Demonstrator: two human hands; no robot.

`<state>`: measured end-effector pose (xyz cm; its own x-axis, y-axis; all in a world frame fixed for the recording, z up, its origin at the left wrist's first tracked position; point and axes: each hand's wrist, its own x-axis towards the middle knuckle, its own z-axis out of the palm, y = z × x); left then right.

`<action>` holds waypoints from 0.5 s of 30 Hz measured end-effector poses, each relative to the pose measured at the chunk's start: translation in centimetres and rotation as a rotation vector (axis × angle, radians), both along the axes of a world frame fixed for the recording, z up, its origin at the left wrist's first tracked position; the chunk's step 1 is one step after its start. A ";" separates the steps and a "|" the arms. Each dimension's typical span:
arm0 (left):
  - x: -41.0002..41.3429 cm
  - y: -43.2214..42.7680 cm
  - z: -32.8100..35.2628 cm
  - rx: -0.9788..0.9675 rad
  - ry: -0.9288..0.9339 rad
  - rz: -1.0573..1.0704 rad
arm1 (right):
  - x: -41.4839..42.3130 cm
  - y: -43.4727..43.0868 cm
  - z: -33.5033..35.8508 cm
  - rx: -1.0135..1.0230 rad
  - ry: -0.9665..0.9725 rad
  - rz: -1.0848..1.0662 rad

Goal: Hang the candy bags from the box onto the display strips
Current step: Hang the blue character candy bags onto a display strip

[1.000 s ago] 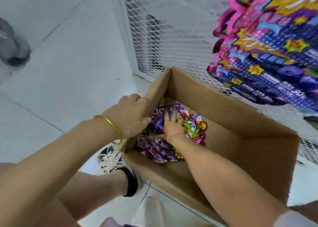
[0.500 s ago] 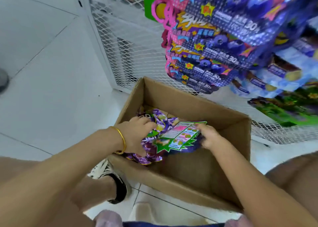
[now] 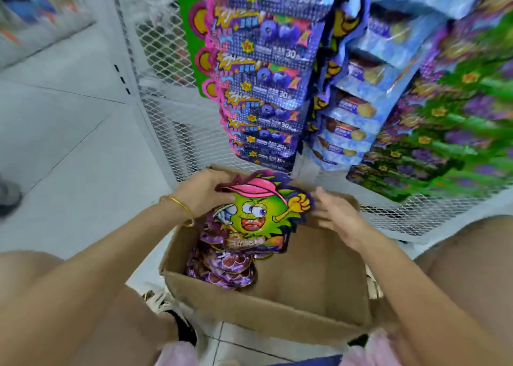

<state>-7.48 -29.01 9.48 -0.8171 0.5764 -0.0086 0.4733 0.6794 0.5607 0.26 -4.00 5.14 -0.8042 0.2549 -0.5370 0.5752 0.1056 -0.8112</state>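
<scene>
Gripping candy bag (image 3: 258, 216) — left hand (image 3: 204, 192) curled on its top, right hand (image 3: 337, 213) spread beside it, above box (image 3: 263, 307)

Left hand (image 3: 202, 194) grips candy bag (image 3: 258, 213) at its top-left edge, forearm reaching forward; right hand (image 3: 339, 216) relaxed, fingers spread, just beside it

It was a shop. Rows of bright candy bags (image 3: 266, 88) hung on a white mesh rack (image 3: 166, 132), and a cardboard box (image 3: 263, 310) stood on the tiled floor (image 3: 69, 143)
</scene>
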 end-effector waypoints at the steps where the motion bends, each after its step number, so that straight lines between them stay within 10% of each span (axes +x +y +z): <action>1: 0.0 -0.1 0.9 -0.045 -0.005 -0.016 | 0.2 -0.4 2.2 0.045 0.113 0.103; 7: 0.7 0.3 7.4 -0.147 -0.093 -0.069 | 0.5 -4.5 11.9 0.465 0.564 0.534; 15: 0.6 0.3 21.8 0.000 -0.015 -0.042 | -0.5 -4.1 25.9 0.561 0.743 0.496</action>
<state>-6.91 -28.68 31.25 -0.7920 0.6101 -0.0208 0.4930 0.6594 0.5676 -0.25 -8.10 31.08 -0.9648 -0.1337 0.2266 -0.2571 0.6621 -0.7040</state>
